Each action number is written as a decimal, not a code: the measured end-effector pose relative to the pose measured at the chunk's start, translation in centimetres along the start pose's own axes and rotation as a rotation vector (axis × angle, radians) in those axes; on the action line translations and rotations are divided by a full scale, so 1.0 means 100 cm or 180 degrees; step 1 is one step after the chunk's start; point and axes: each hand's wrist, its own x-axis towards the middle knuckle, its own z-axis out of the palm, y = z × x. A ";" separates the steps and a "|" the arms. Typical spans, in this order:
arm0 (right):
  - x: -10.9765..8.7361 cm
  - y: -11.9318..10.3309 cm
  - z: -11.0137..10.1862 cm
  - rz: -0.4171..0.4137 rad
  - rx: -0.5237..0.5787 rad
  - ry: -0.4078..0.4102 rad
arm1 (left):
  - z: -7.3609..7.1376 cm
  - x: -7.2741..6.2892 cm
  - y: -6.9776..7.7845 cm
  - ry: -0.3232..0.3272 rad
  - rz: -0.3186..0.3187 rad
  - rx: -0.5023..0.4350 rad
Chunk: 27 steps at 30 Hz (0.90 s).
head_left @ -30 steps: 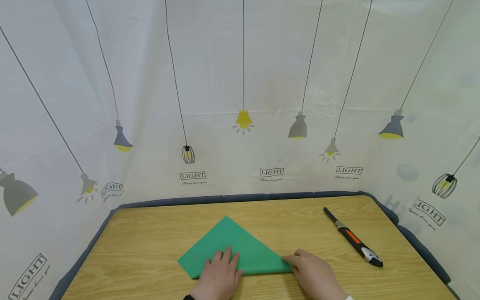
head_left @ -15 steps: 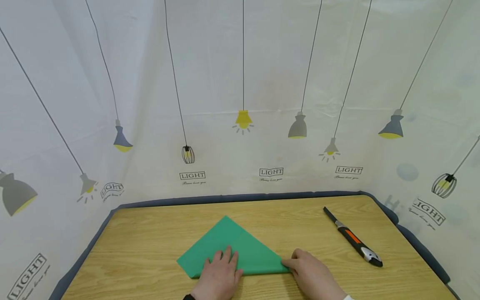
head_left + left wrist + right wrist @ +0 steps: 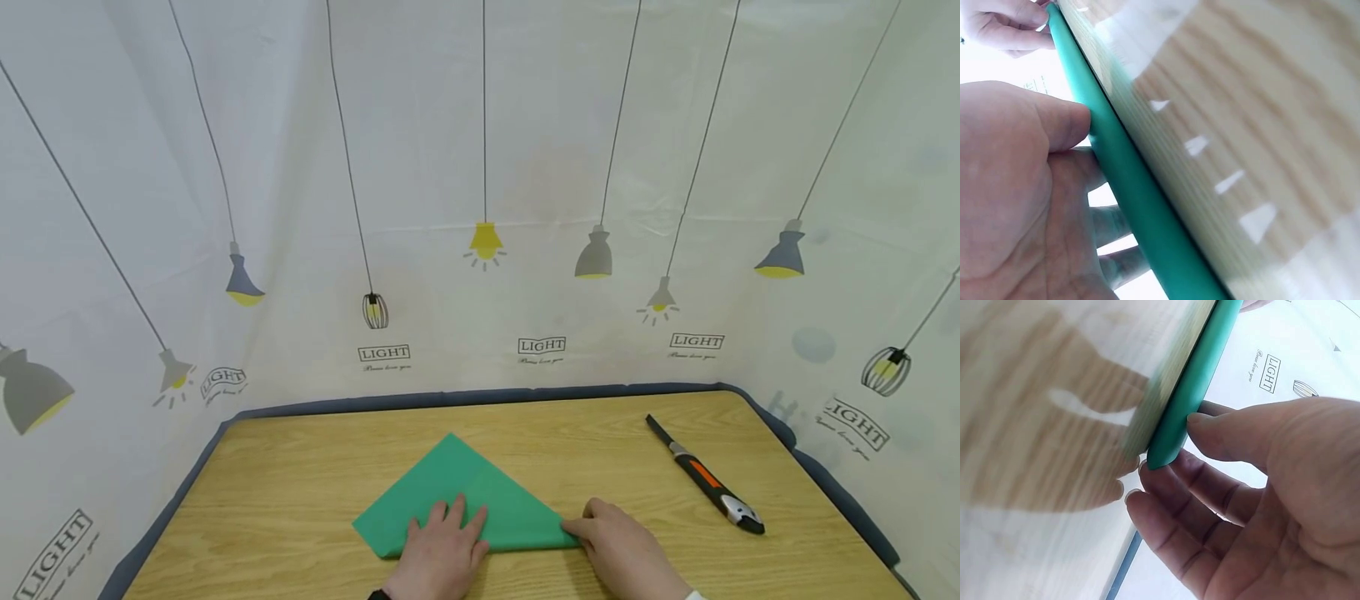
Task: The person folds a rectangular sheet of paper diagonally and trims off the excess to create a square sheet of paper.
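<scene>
A folded sheet of green paper [image 3: 495, 500] lies on the wooden table, one point facing the far side and its folded edge along the front. My left hand [image 3: 438, 550] rests on the paper's left part with its fingers spread; in the left wrist view its thumb [image 3: 1069, 125] lies at the rounded front fold. At the right-hand corner my right hand [image 3: 622, 542] pinches the paper. The right wrist view shows its thumb [image 3: 1210, 434] against the fold and the fingertips around the corner's end.
A utility knife [image 3: 708, 479] with a black and orange handle lies on the table [image 3: 285, 483] to the right of the paper, blade end toward the back. A white curtain [image 3: 420, 167] printed with lamps surrounds the table, whose rim has dark edging [image 3: 442, 398].
The left index finger has spread a little to the right on the paper. The right hand keeps its place at the corner, and the knife has not moved.
</scene>
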 end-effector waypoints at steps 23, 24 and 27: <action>0.004 0.005 -0.010 0.0374 0.0568 -0.0304 | 0.000 0.000 0.000 -0.0016 -0.0002 -0.0041; 0.004 0.005 -0.011 0.0397 0.0593 -0.0323 | 0.000 0.000 0.000 -0.0022 -0.0004 -0.0043; 0.004 0.006 -0.013 0.0422 0.0614 -0.0345 | 0.000 0.000 0.000 -0.0043 -0.0016 -0.0051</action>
